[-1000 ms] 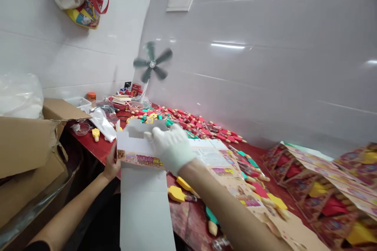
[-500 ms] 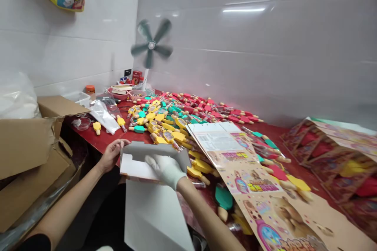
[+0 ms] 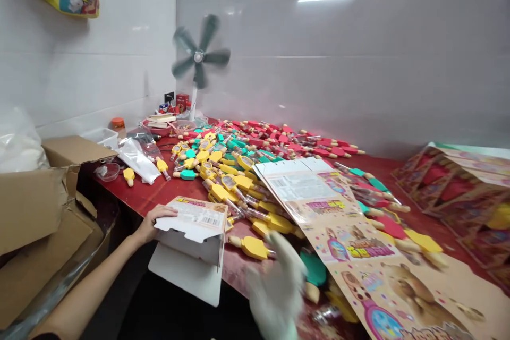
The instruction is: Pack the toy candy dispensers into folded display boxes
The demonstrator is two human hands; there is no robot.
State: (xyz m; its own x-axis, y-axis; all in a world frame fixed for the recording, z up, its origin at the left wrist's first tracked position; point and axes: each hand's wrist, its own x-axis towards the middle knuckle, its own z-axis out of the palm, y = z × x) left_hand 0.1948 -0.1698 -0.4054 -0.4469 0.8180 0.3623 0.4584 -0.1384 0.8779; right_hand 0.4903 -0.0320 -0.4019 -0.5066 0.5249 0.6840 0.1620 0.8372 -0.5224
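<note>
My left hand [image 3: 153, 221] is closed on the left edge of a small, partly folded cardboard box [image 3: 191, 244]. The box has a printed panel with a barcode on top, a grey inside, and a white flap hanging below it at the table's front edge. My right hand [image 3: 277, 284], in a white glove, is apart from the box on its right, fingers spread and somewhat blurred, with nothing seen in it. Between hand and box lies a yellow paddle-shaped toy [image 3: 254, 247] with a wooden-looking end. A green toy [image 3: 313, 270] is partly hidden behind my right hand.
A large heap of red, green and yellow toys [image 3: 235, 159] covers the red table [image 3: 187, 191]. Flat printed cardboard sheets [image 3: 350, 247] lie at right, before stacked filled boxes [image 3: 458, 186]. A fan [image 3: 199, 57] spins at the back. Brown cartons [image 3: 32, 212] stand at left.
My right hand has come out of the box and moved right and down. The box has turned in my left hand, its printed panel now folded over the top. The view has shifted slightly.
</note>
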